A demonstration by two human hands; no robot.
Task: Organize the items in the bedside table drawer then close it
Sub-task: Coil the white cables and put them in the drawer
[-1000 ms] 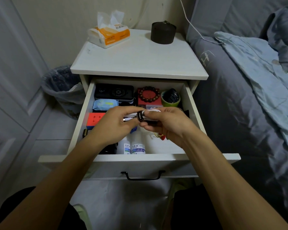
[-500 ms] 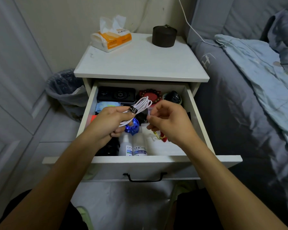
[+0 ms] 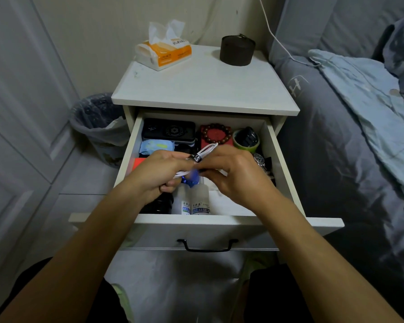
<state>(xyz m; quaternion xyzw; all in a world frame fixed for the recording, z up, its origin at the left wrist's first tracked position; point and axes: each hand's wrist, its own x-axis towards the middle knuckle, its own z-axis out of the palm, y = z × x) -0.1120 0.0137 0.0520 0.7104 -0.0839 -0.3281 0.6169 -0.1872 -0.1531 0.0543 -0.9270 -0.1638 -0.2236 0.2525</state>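
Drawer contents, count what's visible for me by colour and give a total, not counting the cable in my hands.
Black: 3, case, plug in the cup, round item at front left
Red: 2, box, cube
White: 2, bottles
Blue: 2, packet, item under the cable
Green: 1, cup
Brown: 1, bead bracelet
Total: 11

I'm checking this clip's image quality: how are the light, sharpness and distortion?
Head view: dim, bluish room light; the right hand and white cable look smeared by motion; wide-angle bending bows the drawer and wardrobe door; bottle labels are unreadable.
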